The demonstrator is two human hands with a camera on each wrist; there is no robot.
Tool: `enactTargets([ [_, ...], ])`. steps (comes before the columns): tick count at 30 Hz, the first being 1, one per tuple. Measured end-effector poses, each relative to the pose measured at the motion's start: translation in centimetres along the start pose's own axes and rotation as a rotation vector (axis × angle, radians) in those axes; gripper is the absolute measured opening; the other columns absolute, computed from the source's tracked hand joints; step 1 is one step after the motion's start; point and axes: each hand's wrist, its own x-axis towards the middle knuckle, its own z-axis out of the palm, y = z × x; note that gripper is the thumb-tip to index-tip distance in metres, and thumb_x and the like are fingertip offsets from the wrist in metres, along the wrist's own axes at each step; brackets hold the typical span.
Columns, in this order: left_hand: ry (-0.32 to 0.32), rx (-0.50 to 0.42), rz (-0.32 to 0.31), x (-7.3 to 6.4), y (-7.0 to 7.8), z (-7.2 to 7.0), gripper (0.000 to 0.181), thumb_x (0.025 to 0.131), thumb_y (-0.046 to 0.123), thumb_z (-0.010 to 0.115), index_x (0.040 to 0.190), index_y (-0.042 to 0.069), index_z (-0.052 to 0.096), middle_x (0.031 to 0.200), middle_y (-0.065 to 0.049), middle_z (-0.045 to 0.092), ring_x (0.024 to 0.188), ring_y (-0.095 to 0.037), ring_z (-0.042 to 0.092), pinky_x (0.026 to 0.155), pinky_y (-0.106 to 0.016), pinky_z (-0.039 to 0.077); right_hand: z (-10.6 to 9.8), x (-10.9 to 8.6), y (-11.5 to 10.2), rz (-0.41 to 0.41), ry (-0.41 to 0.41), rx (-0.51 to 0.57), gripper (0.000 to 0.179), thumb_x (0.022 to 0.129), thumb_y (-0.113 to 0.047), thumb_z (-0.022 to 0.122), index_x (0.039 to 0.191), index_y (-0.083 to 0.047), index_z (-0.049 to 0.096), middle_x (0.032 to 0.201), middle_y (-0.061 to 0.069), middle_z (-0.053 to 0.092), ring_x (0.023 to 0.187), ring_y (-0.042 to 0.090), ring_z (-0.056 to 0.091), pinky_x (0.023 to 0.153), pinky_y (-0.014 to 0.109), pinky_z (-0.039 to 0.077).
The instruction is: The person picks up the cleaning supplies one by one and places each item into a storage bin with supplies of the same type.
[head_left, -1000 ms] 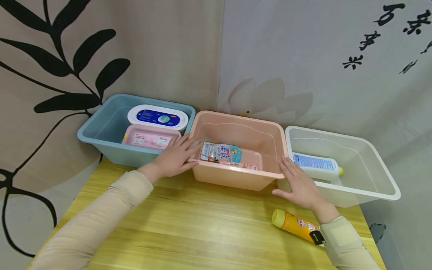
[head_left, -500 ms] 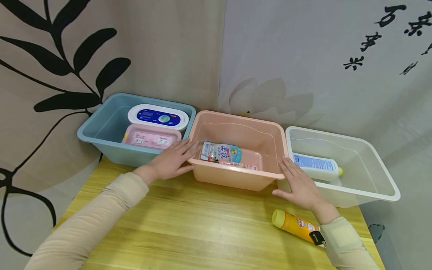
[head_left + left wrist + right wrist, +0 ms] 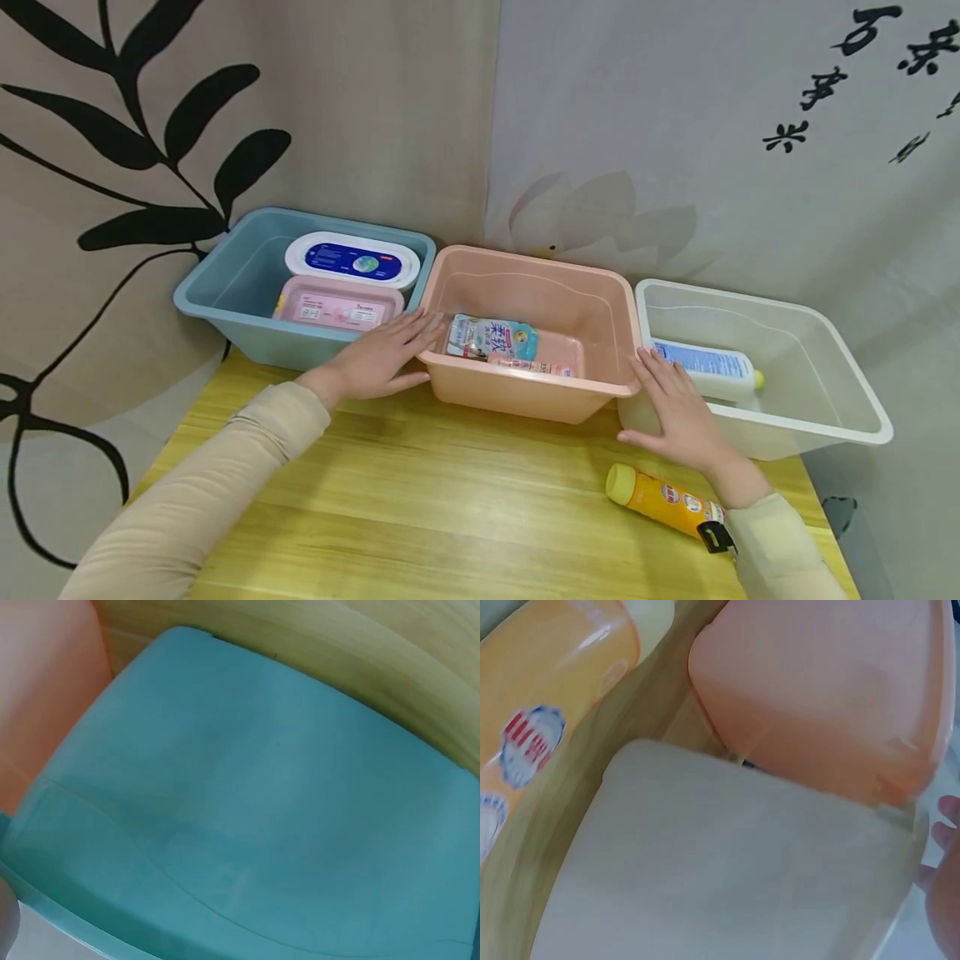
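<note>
Three plastic bins stand in a row: a blue bin (image 3: 232, 321), a peach bin (image 3: 510, 400) and a white bin (image 3: 817, 437). My left hand (image 3: 375, 358) lies flat with straight fingers, fingertips at the corner where the blue and peach bins meet. The fingers of my right hand (image 3: 678, 412) are extended too, resting at the near rims where the peach and white bins adjoin. Beside the right wrist, an orange bottle (image 3: 663, 502) with a yellow cap lies on the table. In the right wrist view, fingertips (image 3: 949, 832) show at the rim.
The blue bin holds a white lidded box (image 3: 352, 257) and a pink box (image 3: 337, 307). A blue-and-white pouch (image 3: 491, 337) and a slim pink pack (image 3: 528, 365) lie in the peach bin. Inside the white bin is a white bottle (image 3: 708, 371). Behind hangs a printed curtain (image 3: 375, 108).
My left hand has drawn back slightly, its fingers lying flatter at the rim. My right hand has shifted a little to the right, toward the white bin. The bins stay almost in place.
</note>
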Motion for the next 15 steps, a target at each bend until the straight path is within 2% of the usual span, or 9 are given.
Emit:
enactTargets([
  [5,-0.002,0.018,0.017,0.0,-0.2,0.2,0.072,0.095,0.043,0.047,0.151,0.012,0.014,0.158,-0.01,0.01,0.146,-0.03,0.011,0.118,-0.042,0.014,-0.7,-1.4,0.3,-0.018,0.067,-0.001,0.099,0.079,-0.075,0.046,0.147,-0.007,0.026,0.155,0.018,0.019,0.144,0.036,0.013,0.119,0.038,-0.006],
  [9,0.005,0.022,0.024,-0.1,-0.4,0.2,0.073,0.095,0.042,0.048,0.151,0.013,0.013,0.158,-0.01,0.01,0.146,-0.03,0.012,0.118,-0.043,0.014,-1.1,-2.8,0.6,-0.03,0.07,-0.015,0.098,0.079,-0.077,0.041,0.149,-0.01,0.023,0.158,0.009,0.01,0.146,0.03,0.004,0.118,0.04,-0.008],
  [15,0.011,0.028,0.038,0.0,-0.3,0.3,0.072,0.095,0.043,0.048,0.151,0.01,0.016,0.158,-0.01,0.011,0.145,-0.03,0.013,0.118,-0.044,0.015,-1.2,-5.5,1.1,-0.011,0.031,-0.041,0.103,0.071,-0.059,0.067,0.149,-0.01,0.022,0.159,0.009,0.008,0.147,0.024,-0.006,0.117,0.041,-0.012],
])
